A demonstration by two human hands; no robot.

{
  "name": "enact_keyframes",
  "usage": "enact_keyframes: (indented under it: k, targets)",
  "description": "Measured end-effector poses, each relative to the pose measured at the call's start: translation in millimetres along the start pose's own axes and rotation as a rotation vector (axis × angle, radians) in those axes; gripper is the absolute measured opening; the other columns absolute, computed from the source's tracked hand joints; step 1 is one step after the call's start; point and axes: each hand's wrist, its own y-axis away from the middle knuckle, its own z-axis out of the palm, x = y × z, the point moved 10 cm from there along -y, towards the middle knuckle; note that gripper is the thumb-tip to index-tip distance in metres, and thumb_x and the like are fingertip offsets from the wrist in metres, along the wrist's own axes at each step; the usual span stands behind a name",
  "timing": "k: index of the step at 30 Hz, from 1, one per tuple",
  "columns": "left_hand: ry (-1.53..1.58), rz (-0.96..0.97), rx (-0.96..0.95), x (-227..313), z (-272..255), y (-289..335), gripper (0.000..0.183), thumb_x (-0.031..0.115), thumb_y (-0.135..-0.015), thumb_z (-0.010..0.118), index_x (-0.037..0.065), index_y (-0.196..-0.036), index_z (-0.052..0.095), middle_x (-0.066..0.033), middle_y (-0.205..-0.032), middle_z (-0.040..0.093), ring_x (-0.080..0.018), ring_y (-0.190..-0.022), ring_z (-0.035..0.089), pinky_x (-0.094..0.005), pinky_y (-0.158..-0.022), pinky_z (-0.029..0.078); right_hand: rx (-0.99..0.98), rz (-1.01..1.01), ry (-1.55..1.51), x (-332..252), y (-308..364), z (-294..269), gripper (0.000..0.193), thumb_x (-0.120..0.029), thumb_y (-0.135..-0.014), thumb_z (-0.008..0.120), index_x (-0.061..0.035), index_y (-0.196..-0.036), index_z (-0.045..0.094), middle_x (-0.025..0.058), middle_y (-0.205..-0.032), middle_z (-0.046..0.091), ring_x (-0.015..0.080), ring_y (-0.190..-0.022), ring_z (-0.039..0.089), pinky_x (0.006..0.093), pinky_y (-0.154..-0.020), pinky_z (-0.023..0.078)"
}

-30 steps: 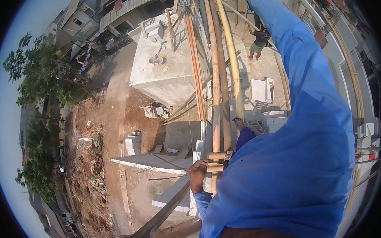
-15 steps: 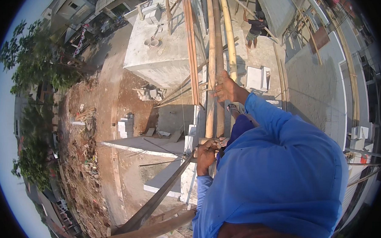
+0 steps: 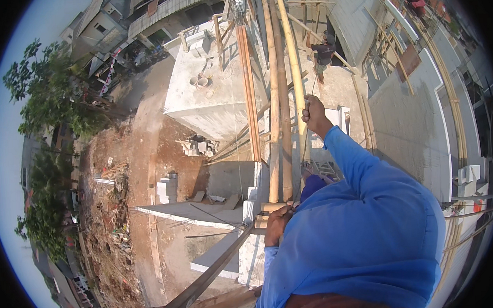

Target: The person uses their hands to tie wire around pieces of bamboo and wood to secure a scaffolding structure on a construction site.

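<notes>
My left hand (image 3: 277,225) is closed at the short crosswise bamboo pole (image 3: 271,207), at the lower ends of the long poles. Further forward and to the right, my right hand (image 3: 315,113) makes a fist around a thin dark line (image 3: 313,85), which runs above and below it. Whether this is a stiff rod or a cord I cannot tell. Just left of that fist stands a yellowish bamboo pole (image 3: 293,58). Two more bamboo poles (image 3: 272,98) run alongside it. My foot (image 3: 307,169) shows below the right hand, partly behind my purple-clad knee.
A co-worker (image 3: 324,54) is at the far right, below. A dark plank (image 3: 207,271) slants at the lower left. Reddish-brown bars (image 3: 249,93) stand left of the poles. A pale concrete slab (image 3: 188,74) holds buckets. Far below lies rubble-strewn ground (image 3: 109,215).
My right hand has gone from open fingers to a fist on the thin line, slightly right and lower. My left hand stays at the crosswise pole. The view has shifted; the co-worker has bent down.
</notes>
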Motion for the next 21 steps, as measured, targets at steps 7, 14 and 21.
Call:
enact_keyframes:
  k: [7, 14, 21]
  targets:
    - [0.068, -0.277, -0.006, -50, 1, 8, 0.019, 0.011, -0.082, 0.054, 0.000, -0.095, 0.063, -0.0139, -0.087, 0.064, -0.0226, -0.076, 0.063, -0.0275, -0.070, 0.048, 0.025, 0.037, 0.073, 18, -13, -6, 0.024, -0.021, -0.093, 0.042, -0.0128, -0.114, 0.048, -0.0021, -0.063, 0.033, 0.0082, -0.047, 0.033, 0.0236, -0.039, 0.028]
    - [0.158, -0.476, 0.107, -49, -15, 17, 0.018, 0.014, -0.083, 0.055, 0.001, -0.091, 0.065, -0.0124, -0.082, 0.066, -0.0190, -0.074, 0.063, -0.0277, -0.070, 0.047, 0.049, 0.055, 0.044, 19, 0, -7, 0.024, -0.020, -0.092, 0.043, -0.0129, -0.114, 0.049, -0.0020, -0.064, 0.033, 0.0086, -0.047, 0.034, 0.0248, -0.040, 0.028]
    - [0.097, -0.432, 0.145, -49, -22, 18, 0.019, 0.014, -0.083, 0.056, 0.000, -0.090, 0.066, -0.0114, -0.080, 0.067, -0.0178, -0.074, 0.062, -0.0279, -0.070, 0.046, 0.073, 0.055, -0.008, 33, -10, -27, 0.024, -0.022, -0.091, 0.043, -0.0142, -0.112, 0.049, -0.0013, -0.062, 0.035, 0.0094, -0.045, 0.036, 0.0258, -0.038, 0.029]
